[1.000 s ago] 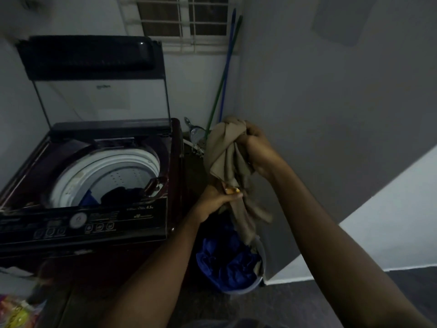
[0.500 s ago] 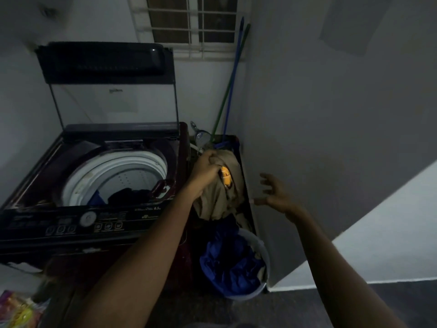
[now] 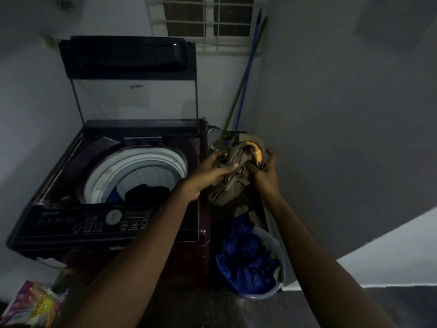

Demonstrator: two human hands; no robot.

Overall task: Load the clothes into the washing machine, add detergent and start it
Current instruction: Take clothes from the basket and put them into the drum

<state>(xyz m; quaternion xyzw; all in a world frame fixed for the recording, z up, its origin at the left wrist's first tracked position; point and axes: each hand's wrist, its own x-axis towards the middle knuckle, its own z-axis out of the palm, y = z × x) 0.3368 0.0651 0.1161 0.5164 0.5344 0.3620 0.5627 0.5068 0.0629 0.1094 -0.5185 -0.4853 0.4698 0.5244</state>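
Now one tan cloth [image 3: 231, 183] is up beside the washing machine [image 3: 94, 223]

Two hands hold it. The left hand [image 3: 212, 171] and the right hand [image 3: 264, 176] both have fingers curled round it, above one bucket [image 3: 281, 254]. The bucket sits on the floor [image 3: 354, 304] with one blue cloth [image 3: 246, 259] in it. The machine's lid [image 3: 127, 55] is up, and dark clothes [image 3: 146, 191] lie inside. Two sticks [image 3: 248, 67] lean in the corner under one window [image 3: 208, 20]. One bright bag [image 3: 30, 301] lies on the floor. The room is dim, with grey walls.

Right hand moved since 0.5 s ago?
Yes. The right hand went left, toward the washing machine, and now grips the tan garment with the left hand.
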